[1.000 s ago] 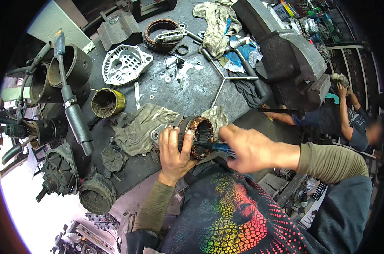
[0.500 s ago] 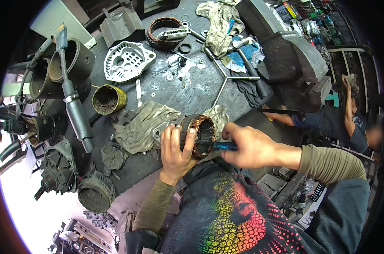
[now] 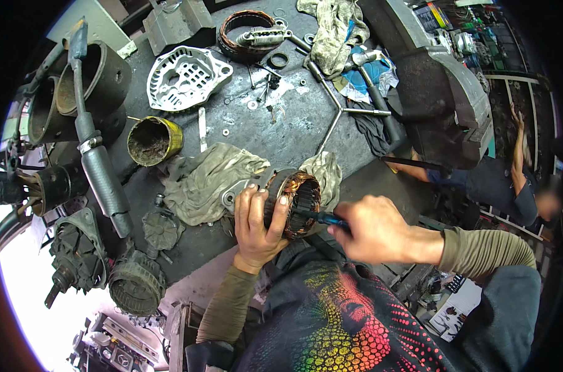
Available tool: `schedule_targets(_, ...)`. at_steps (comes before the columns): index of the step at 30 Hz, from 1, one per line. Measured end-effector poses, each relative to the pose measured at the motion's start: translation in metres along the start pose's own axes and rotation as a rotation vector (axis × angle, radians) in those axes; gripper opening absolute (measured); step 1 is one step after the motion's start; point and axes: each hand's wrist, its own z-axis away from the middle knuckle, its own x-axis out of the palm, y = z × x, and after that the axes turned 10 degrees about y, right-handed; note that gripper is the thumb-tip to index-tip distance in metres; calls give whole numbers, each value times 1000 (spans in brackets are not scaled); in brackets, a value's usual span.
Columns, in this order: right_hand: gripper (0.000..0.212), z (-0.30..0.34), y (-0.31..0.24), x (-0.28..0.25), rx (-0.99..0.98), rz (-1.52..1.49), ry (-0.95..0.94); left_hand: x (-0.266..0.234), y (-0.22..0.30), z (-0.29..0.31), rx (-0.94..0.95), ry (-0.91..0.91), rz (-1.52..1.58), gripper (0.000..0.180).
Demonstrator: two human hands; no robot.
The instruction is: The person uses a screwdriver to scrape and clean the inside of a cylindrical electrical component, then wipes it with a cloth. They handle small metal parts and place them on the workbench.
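One bare left hand (image 3: pixel 256 224) grasps a copper-wound dark metal ring (image 3: pixel 303 198) near the edge of the grey surface (image 3: pixel 281 137); the right hand (image 3: pixel 377 229) clenches a blue-handled tool (image 3: pixel 330 219), its shaft inside the ring.

Head cam (L of 2), looks dn on bench (image 3: pixel 236 115), close

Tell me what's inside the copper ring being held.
Inside the copper ring, dark ridged walls show, with the blue-handled tool from the right hand reaching in. The ring's own wall hides the deeper part; the tool's tip can't be made out.
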Motion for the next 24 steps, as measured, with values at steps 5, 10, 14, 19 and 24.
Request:
schedule_targets(5,28,4,8,3,84,-193,80,1,3,-6,19,-17,-3,75)
schedule_targets(10,30,10,17,7,-708,472,339,1,2,-6,28,-21,-16,88)
schedule_targets(14,37,0,12,7,-526,368,181,2,4,-2,-11,8,-8,60)
schedule_targets(19,43,-3,2,3,-480,367,135,1,5,-4,-13,10,-30,55)
schedule_targets(24,35,-7,-6,-4,-153,209,-24,4,5,-3,-25,44,-35,53)
